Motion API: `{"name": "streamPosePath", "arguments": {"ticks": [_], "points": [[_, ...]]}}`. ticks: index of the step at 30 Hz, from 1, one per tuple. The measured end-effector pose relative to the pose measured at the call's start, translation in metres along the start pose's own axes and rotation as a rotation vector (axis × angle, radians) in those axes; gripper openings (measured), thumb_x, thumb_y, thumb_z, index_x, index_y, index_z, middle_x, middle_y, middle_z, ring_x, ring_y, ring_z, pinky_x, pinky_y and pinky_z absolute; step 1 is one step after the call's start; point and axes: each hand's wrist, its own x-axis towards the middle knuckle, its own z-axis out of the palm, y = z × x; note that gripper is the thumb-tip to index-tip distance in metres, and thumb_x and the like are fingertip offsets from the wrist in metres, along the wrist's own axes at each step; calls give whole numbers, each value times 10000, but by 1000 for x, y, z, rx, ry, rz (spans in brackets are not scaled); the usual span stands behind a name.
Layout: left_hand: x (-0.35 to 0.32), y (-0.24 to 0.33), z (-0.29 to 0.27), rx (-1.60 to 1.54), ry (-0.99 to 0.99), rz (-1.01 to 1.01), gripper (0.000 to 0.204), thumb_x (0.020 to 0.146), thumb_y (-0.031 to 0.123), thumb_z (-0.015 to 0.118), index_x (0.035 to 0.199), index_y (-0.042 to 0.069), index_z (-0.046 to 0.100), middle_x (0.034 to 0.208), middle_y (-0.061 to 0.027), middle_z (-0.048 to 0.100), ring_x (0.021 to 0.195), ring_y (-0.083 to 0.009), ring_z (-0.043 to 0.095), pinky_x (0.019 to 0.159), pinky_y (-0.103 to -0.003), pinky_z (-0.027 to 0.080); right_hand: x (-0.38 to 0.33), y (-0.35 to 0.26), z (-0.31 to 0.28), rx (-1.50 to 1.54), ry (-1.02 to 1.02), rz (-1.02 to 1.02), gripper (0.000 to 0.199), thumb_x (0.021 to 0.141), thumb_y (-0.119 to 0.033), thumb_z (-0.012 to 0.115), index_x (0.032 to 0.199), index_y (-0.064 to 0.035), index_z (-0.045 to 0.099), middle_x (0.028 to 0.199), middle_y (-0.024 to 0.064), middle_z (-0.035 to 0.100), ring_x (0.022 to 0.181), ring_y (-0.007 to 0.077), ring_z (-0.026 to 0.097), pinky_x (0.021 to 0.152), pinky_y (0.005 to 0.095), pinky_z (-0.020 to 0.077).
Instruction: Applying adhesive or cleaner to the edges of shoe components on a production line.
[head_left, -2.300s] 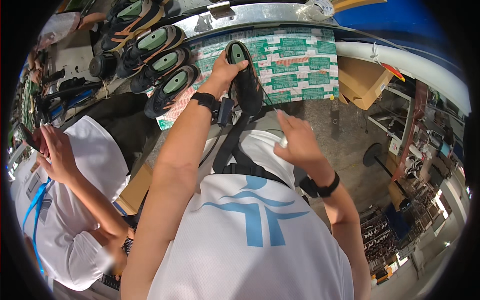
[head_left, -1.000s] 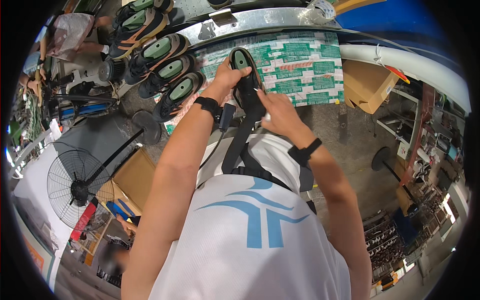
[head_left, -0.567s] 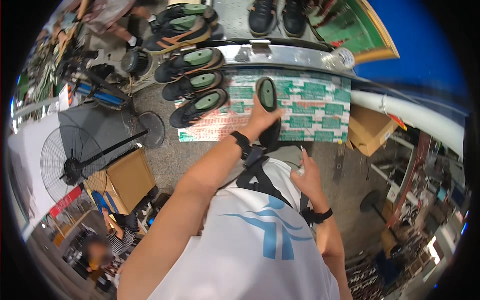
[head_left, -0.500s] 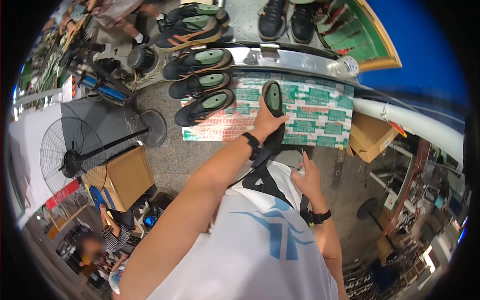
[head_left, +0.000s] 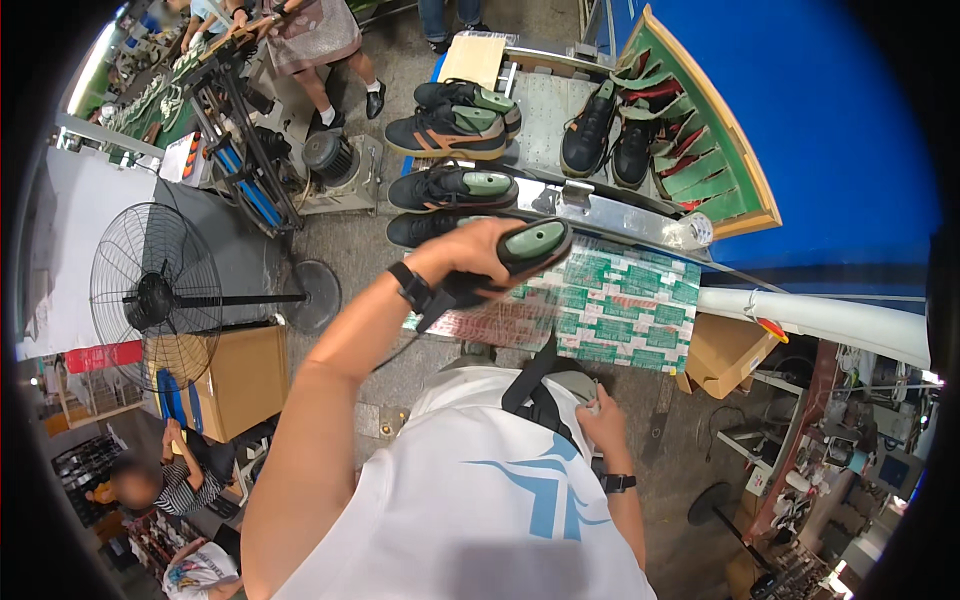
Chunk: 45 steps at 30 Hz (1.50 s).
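Note:
My left hand (head_left: 470,252) is wrapped round a black shoe (head_left: 557,256) with a green last inside. The shoe is tilted above the green-and-white printed surface (head_left: 630,305), and its front part is blurred. Just beyond it, more black shoes (head_left: 450,188) with orange stripes and green lasts stand in a row, one partly covered by my hand. Close to my waist on the right, my right hand (head_left: 603,425) has its fingers curled. A small pale thing shows at its fingertips, too small to name.
A metal bench (head_left: 545,125) beyond holds a pair of black shoes (head_left: 592,145). Beside them leans a green, wood-edged rack (head_left: 715,130). A standing fan (head_left: 155,300) and a cardboard box (head_left: 245,375) are left; an open carton (head_left: 735,350) lies right. Other people are at left and far off.
My left hand has carried the shoe leftward to the row and turned it from upright in view to slanting. My right hand stays by my waist. The whole view has shifted.

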Motion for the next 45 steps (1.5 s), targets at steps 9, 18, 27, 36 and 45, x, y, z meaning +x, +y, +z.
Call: {"name": "streamPosePath", "arguments": {"ticks": [9,18,27,36,45], "points": [[-29,-97,8,617,467,89,931,592,133,905,1469,79,596,1346,-195,621,1272,-409,583,1129,-484,459,7,-23,-3,9,-138,-55,926,809,-402,773,1543,91,497,1166,238,702,1143,414,687,978,463,548],[-25,-59,-13,641,202,-128,969,619,122,919,1509,129,535,1402,-195,610,1285,-440,588,1113,-495,492,21,6,-6,39,-111,13,965,826,-439,800,1573,79,476,1159,229,710,1127,408,690,975,447,550],[156,26,-13,337,278,-52,766,867,270,816,1511,-54,557,1331,-285,719,1216,-387,714,1034,-429,545,51,26,-20,143,-156,42,929,832,-369,822,1566,84,477,1197,223,700,1135,396,689,988,434,547],[411,-103,-14,347,640,-337,944,692,353,1004,1357,-64,479,1220,-286,717,1122,-418,734,990,-463,581,44,87,-57,218,-91,120,895,819,-321,838,1543,76,492,1193,241,707,1102,407,701,946,453,567],[403,-70,-58,-424,567,-332,686,762,269,958,1304,23,617,1120,-124,756,944,-244,751,854,-397,626,78,81,-94,141,-80,159,891,797,-345,836,1529,40,506,1120,216,711,1035,395,707,906,465,571]]}}
